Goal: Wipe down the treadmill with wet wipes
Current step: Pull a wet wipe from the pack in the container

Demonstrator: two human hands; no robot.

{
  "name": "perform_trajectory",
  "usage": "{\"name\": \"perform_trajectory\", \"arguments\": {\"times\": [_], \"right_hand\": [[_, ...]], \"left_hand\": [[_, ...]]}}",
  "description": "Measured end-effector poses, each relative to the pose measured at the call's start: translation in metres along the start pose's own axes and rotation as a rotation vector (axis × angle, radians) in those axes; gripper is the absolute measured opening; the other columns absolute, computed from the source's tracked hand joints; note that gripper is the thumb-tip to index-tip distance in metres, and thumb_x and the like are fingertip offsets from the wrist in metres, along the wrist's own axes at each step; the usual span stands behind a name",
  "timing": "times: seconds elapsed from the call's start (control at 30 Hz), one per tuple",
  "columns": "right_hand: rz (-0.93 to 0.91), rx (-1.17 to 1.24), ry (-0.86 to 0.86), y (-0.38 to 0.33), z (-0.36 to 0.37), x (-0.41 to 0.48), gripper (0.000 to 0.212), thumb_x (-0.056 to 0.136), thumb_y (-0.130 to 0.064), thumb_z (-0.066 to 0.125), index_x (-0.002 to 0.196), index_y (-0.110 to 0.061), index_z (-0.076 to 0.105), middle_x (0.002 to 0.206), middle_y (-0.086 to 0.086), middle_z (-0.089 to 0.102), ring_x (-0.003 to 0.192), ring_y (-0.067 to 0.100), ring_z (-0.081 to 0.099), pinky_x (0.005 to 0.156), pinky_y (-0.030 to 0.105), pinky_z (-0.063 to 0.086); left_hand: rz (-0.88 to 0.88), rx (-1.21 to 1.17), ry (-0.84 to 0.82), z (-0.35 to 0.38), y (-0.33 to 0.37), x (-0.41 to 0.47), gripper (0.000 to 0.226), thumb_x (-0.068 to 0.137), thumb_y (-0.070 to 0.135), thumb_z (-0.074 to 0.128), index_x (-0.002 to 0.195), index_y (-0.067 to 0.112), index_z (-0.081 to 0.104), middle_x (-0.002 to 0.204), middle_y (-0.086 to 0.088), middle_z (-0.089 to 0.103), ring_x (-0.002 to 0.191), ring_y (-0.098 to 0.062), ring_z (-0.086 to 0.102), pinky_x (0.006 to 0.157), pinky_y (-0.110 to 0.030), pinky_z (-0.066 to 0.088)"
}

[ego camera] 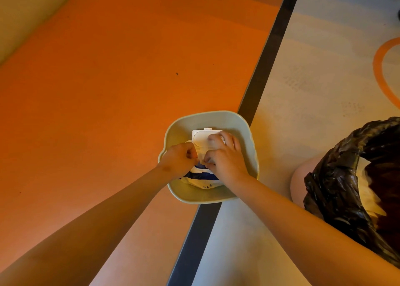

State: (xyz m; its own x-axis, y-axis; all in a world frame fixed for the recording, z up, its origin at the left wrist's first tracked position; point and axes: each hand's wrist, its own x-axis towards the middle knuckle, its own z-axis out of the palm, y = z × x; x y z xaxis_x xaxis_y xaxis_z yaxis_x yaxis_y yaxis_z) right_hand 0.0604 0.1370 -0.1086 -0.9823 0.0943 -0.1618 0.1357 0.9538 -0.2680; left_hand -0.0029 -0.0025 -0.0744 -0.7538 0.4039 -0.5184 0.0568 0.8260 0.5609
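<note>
Just a wipe being drawn, both hands down in the basin (254, 155).
Her left hand (179, 159) has its fingers curled tight, pinching a white wipe (200, 157) at the opening. The right hand (226, 159), at its 3 o'clock, curls over the flipped-up lid (200, 137), pinning the wet wipes pack (201, 176) (so it won't lift, I'd guess). A bin bag (337, 177) waits further toward 3 o'clock.
</note>
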Motion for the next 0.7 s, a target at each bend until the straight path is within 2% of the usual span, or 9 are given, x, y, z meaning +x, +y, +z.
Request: {"name": "perform_trajectory", "arguments": {"times": [0.07,0.13,0.2,0.3,0.4,0.47,0.53,0.6,0.7], "right_hand": [[0.001,-0.09,0.02,-0.004,0.005,-0.001,0.011,0.083,-0.036,0.072,0.086,-0.026,0.077,0.125,0.0,0.055,0.119,0.027,0.042,0.103,0.039,0.035],[0.014,-0.127,0.079,-0.006,0.009,-0.003,0.01,0.08,-0.033,0.076,0.082,-0.023,0.078,0.11,0.002,0.061,0.107,0.027,0.05,0.089,0.038,0.042],[-0.028,-0.094,0.077,-0.006,0.012,-0.001,0.012,0.087,-0.027,0.069,0.091,-0.019,0.077,0.115,0.003,0.06,0.113,0.026,0.049,0.092,0.037,0.04],[-0.089,-0.063,-0.031,-0.002,0.012,0.004,0.021,0.096,-0.021,0.055,0.105,-0.015,0.072,0.124,0.005,0.057,0.122,0.027,0.044,0.101,0.037,0.034],[-0.11,-0.076,-0.012,-0.002,0.01,0.005,0.006,0.08,-0.019,0.075,0.082,-0.013,0.074,0.098,0.007,0.069,0.102,0.029,0.06,0.087,0.041,0.049],[-0.113,-0.038,0.008,0.0,0.015,0.004,0.013,0.069,-0.017,0.084,0.069,-0.013,0.072,0.084,0.007,0.069,0.088,0.029,0.065,0.075,0.04,0.054],[-0.101,0.054,-0.001,0.002,0.015,0.003,0.009,0.078,-0.017,0.076,0.074,-0.011,0.071,0.087,0.009,0.067,0.091,0.029,0.062,0.078,0.042,0.052],[-0.076,0.151,-0.045,0.006,0.012,0.004,0.015,0.089,-0.019,0.062,0.082,-0.01,0.071,0.091,0.008,0.064,0.094,0.025,0.056,0.083,0.038,0.049],[-0.04,0.272,-0.12,0.01,0.004,0.006,0.019,0.092,-0.02,0.058,0.079,-0.01,0.067,0.078,0.003,0.059,0.08,0.019,0.056,0.074,0.03,0.047]], "left_hand": [[-0.001,0.04,-0.004,0.002,0.001,0.0,0.027,0.09,0.006,0.057,0.069,0.022,0.049,0.087,-0.005,0.065,0.082,-0.022,0.057,0.065,-0.02,0.044],[0.005,0.078,-0.008,0.005,0.003,0.001,0.024,0.089,0.006,0.056,0.071,0.02,0.051,0.088,-0.005,0.064,0.081,-0.021,0.056,0.064,-0.022,0.043],[0.008,0.105,-0.011,0.007,0.005,0.002,0.025,0.09,0.006,0.055,0.071,0.02,0.049,0.086,-0.003,0.06,0.079,-0.019,0.053,0.058,-0.018,0.038],[0.002,0.09,-0.017,0.006,0.005,0.004,0.027,0.09,0.002,0.052,0.069,0.019,0.047,0.082,0.0,0.054,0.075,-0.015,0.048,0.055,-0.013,0.035],[-0.01,0.061,-0.017,0.007,0.004,0.006,0.018,0.089,-0.002,0.049,0.077,0.011,0.052,0.081,-0.004,0.052,0.068,-0.013,0.044,0.051,-0.011,0.035],[-0.02,0.06,-0.007,0.007,0.004,0.006,0.018,0.089,-0.001,0.049,0.077,0.013,0.052,0.083,-0.004,0.054,0.071,-0.015,0.046,0.056,-0.015,0.039],[-0.025,0.047,-0.004,0.006,0.004,0.006,0.022,0.089,-0.001,0.049,0.074,0.016,0.05,0.085,-0.004,0.056,0.073,-0.016,0.047,0.065,-0.021,0.046],[-0.016,0.047,0.0,0.005,0.002,0.005,0.023,0.089,-0.001,0.049,0.074,0.016,0.048,0.084,-0.004,0.055,0.073,-0.016,0.047,0.064,-0.021,0.044],[0.011,0.076,0.007,0.006,0.001,0.002,0.018,0.092,0.003,0.049,0.079,0.015,0.05,0.085,-0.005,0.057,0.075,-0.018,0.047,0.064,-0.02,0.04]]}}
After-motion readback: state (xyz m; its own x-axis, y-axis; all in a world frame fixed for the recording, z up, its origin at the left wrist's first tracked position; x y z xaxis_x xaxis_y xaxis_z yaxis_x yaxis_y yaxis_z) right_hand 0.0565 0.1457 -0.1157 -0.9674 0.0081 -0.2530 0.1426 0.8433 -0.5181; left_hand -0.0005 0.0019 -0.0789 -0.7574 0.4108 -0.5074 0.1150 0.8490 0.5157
